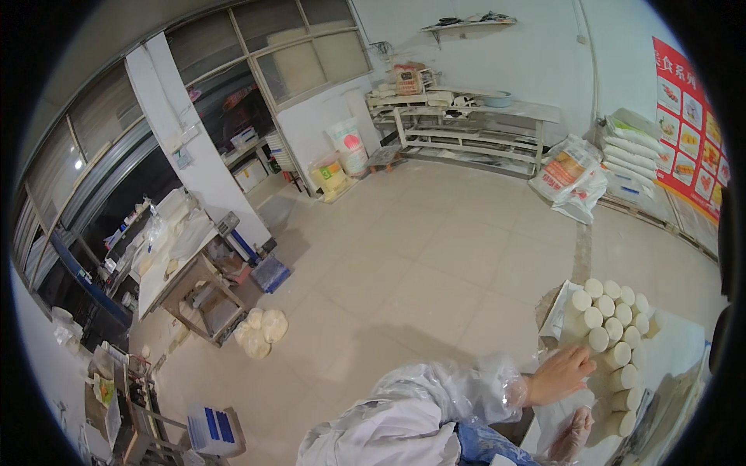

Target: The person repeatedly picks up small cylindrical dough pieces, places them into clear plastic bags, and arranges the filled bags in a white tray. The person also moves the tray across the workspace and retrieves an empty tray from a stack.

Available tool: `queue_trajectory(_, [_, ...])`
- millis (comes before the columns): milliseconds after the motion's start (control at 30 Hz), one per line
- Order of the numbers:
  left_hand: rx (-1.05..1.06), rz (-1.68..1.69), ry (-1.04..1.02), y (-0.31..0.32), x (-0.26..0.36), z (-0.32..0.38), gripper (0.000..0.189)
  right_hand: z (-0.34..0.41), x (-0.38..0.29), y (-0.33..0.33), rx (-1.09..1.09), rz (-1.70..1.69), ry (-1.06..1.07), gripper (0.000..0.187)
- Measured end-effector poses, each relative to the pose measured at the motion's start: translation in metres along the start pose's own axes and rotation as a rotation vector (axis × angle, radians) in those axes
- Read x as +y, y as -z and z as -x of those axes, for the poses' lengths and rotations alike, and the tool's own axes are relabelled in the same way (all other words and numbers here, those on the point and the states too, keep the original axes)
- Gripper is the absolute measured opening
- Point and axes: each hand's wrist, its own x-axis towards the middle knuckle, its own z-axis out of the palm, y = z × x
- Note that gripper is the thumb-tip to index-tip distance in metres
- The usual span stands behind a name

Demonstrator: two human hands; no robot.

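Several pale, flat-topped cylinders, apparently cut dough (pixel 613 329), stand on end in a cluster and a curved line on a light work surface (pixel 673 343). My left hand (pixel 558 376), bare below a clear plastic sleeve cover, reaches over the near side of the cluster with its fingers bent. Whether anything is between those fingers cannot be seen. Lower down, my right hand (pixel 574 434) wears a thin clear glove and is partly cut off by the bottom edge. Its fingers curl close to the nearest cylinders, and their grip is unclear. A white sheet (pixel 548 416) lies under both hands.
Bagged pale lumps (pixel 261 332) lie on the tiled floor beside a cluttered table (pixel 192 244) and a blue platform scale (pixel 270 272). A clear bin (pixel 213 431) stands lower left. Stacked sacks (pixel 629 145) and a low rack (pixel 472 134) line the far wall.
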Motion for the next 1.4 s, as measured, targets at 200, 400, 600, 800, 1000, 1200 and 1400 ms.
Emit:
queue_trajectory(200, [-0.409,0.673,0.431,-0.016,0.023,0.032,0.023,0.004,0.016,0.009,0.005,0.218,0.013,0.038])
queue_trajectory(400, [-0.457,0.591,0.350,-0.032,0.013,0.049,0.017,0.008,0.019,0.014,0.016,0.297,0.055,0.030])
queue_trajectory(600, [-0.440,0.495,0.303,-0.042,0.005,0.052,0.012,0.007,0.031,0.027,-0.002,0.363,0.099,0.023])
queue_trajectory(800, [-0.288,0.444,0.281,-0.048,0.005,0.051,0.009,0.019,0.024,0.021,0.074,0.465,0.180,0.016])
queue_trajectory(1000, [-0.258,0.611,0.301,-0.049,0.027,0.041,0.008,0.035,0.016,0.036,0.237,0.697,0.320,0.009])
queue_trajectory(1200, [-0.534,2.070,0.980,-0.022,-0.018,0.009,0.012,0.067,-0.007,0.091,0.468,0.717,0.510,0.013])
queue_trajectory(1400, [-0.372,1.311,0.881,-0.042,-0.007,-0.024,0.032,0.075,-0.025,0.052,0.794,1.258,0.318,0.064])
